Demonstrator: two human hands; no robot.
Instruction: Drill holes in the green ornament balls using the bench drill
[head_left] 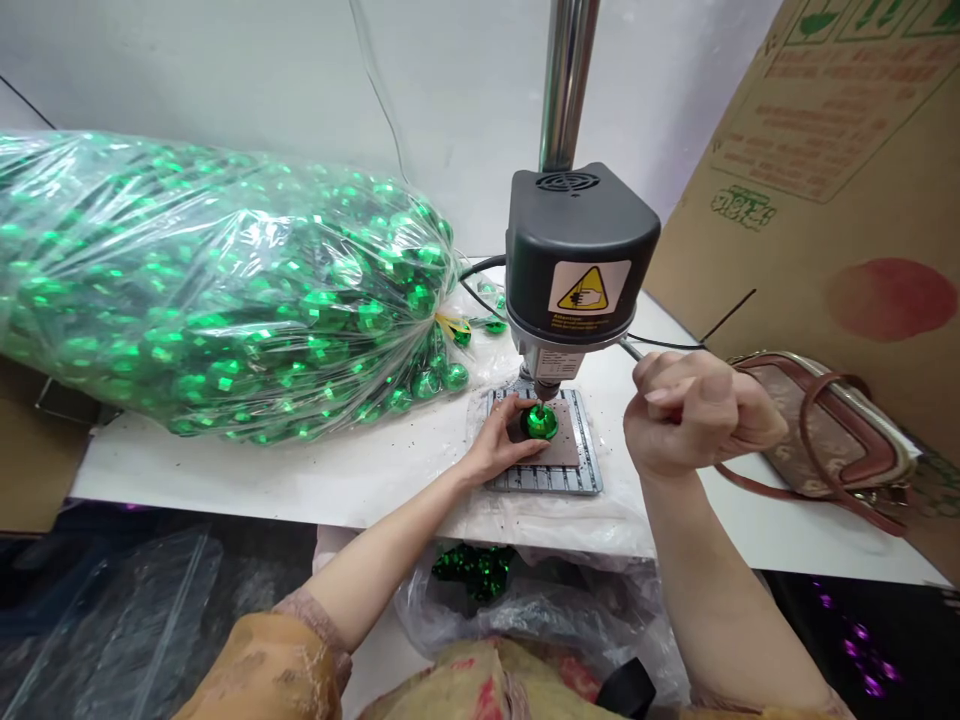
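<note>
A black drill press (pixel 577 250) with a yellow warning label stands on the white table. Its bit comes down onto the top of a shiny green ball (pixel 541 422). My left hand (pixel 501 440) grips that ball between thumb and fingers, over a brown pad (pixel 562 450) on the slotted metal base (pixel 589 470). On the right, my right hand (pixel 694 415) is closed in a fist at the end of the press's lever (pixel 632 349); most of the lever is hidden behind the hand and the press head.
A big clear bag (pixel 225 290) of green balls fills the left of the table (pixel 262 485). Loose green balls lie near its tied end. A handbag (pixel 847 430) and a large cardboard box (pixel 840 200) stand at the right. Below the table edge, an open plastic bag holds green balls (pixel 476 570).
</note>
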